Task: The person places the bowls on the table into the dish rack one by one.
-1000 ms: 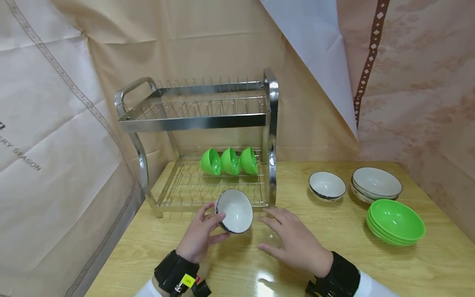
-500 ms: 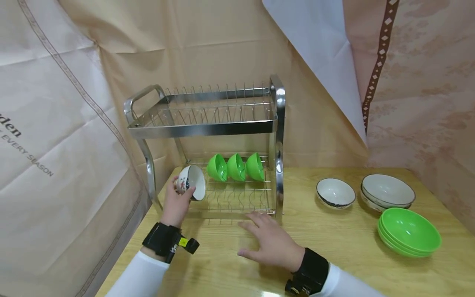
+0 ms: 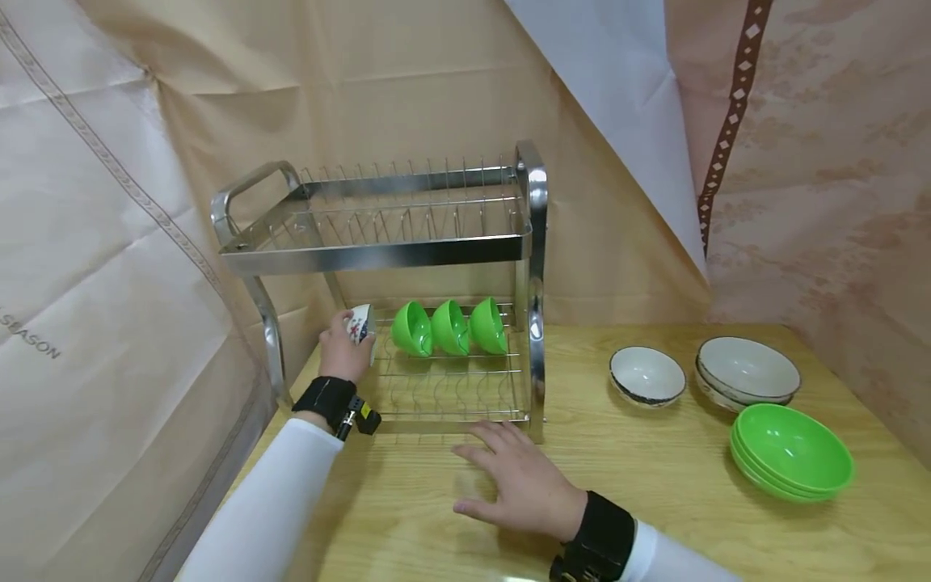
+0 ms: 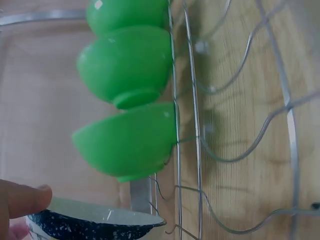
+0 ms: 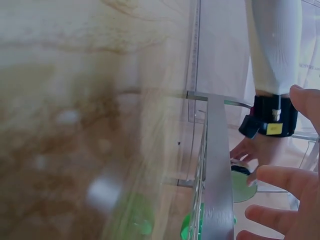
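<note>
Gripping one floral bowl (image 3: 361, 323) with the left hand (image 3: 342, 352), at the lower tier of one two-tier dish rack (image 3: 374, 256), at nine o'clock from three tilted green bowls (image 3: 450, 328). Holding nothing with the spread right hand (image 3: 520, 478), at four o'clock from the left. Counting rightward on the table (image 3: 655, 517): at two o'clock, one dark-rimmed bowl (image 3: 647, 373); three o'clock from that, two stacked white bowls (image 3: 749, 368); five o'clock from those, apparently three stacked green bowls (image 3: 791, 451).
</note>
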The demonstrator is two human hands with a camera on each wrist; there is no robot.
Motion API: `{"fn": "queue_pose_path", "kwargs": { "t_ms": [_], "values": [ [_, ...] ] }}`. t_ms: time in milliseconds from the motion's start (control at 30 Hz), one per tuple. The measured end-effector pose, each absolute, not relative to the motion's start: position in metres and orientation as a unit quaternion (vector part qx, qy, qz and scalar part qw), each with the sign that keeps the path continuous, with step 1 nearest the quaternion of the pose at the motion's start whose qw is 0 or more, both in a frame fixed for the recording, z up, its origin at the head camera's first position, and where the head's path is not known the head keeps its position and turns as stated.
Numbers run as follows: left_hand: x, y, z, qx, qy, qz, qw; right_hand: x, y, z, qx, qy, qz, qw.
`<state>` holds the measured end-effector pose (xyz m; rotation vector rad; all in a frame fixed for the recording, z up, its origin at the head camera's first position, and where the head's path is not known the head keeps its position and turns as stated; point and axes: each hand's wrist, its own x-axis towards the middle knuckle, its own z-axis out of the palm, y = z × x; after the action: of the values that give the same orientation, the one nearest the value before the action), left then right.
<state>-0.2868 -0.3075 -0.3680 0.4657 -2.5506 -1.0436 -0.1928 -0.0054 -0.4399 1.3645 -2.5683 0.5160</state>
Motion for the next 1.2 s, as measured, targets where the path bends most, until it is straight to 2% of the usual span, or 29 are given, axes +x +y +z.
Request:
{"fn": "queue_pose_path", "kwargs": {
  "t_ms": [200, 700, 967, 1200],
  "values": [
    [-0.310, -0.311, -0.375, 0.157, -0.918, -0.332, 0.148, -0.195, -0.002, -0.436, 0.458, -0.868, 0.170, 0.095],
    [-0.331, -0.302, -0.377, 0.160, -0.921, -0.332, 0.121, -0.196, 0.001, -0.435, 0.452, -0.870, 0.158, 0.112],
    [-0.330, -0.308, -0.381, 0.166, -0.909, -0.364, 0.116, -0.194, 0.000, -0.434, 0.453, -0.869, 0.169, 0.102],
    [-0.330, -0.320, -0.382, 0.157, -0.894, -0.410, 0.087, -0.194, -0.001, -0.434, 0.458, -0.867, 0.167, 0.107]
  ]
}}
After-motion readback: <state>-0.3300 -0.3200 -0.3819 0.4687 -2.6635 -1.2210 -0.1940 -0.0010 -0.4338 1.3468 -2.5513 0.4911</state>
